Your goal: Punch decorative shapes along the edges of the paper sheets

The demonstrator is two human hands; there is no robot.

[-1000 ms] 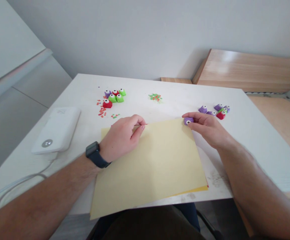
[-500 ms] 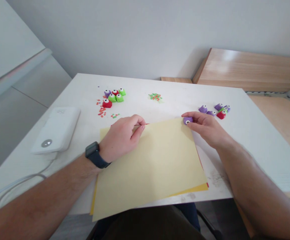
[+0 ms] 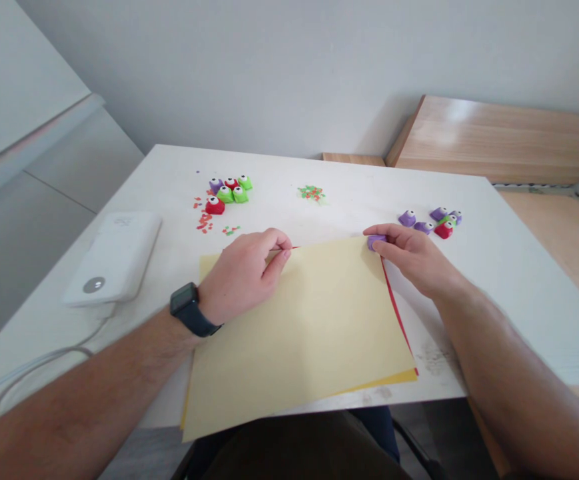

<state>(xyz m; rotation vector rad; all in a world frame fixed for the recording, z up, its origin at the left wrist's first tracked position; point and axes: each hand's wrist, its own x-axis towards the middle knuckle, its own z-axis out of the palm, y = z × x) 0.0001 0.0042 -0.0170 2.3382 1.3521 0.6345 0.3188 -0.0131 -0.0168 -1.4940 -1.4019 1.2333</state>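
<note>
A stack of paper sheets lies before me, with a pale yellow sheet (image 3: pixel 309 333) on top and deeper yellow and red edges showing beneath. My left hand (image 3: pixel 249 263), with a dark watch (image 3: pixel 192 310) on the wrist, pinches the far edge of the sheets between thumb and fingers. At the far right corner my right hand (image 3: pixel 406 257) grips a purple craft paper punch (image 3: pixel 376 242). The thumb lies over the punch's white button and hides it. The punch sits on the sheet's corner; its slot is out of sight.
Several coloured punches (image 3: pixel 225 194) stand at the back left, and more punches (image 3: pixel 439 222) at the right. Small paper cut-outs (image 3: pixel 312 193) lie at the back middle and left. A white box-shaped device (image 3: pixel 114 259) with a cable (image 3: pixel 69 349) occupies the left side.
My right thumb has come down over the purple punch's button, which showed before. More of the red sheet now shows along the right edge. My left hand keeps its place.
</note>
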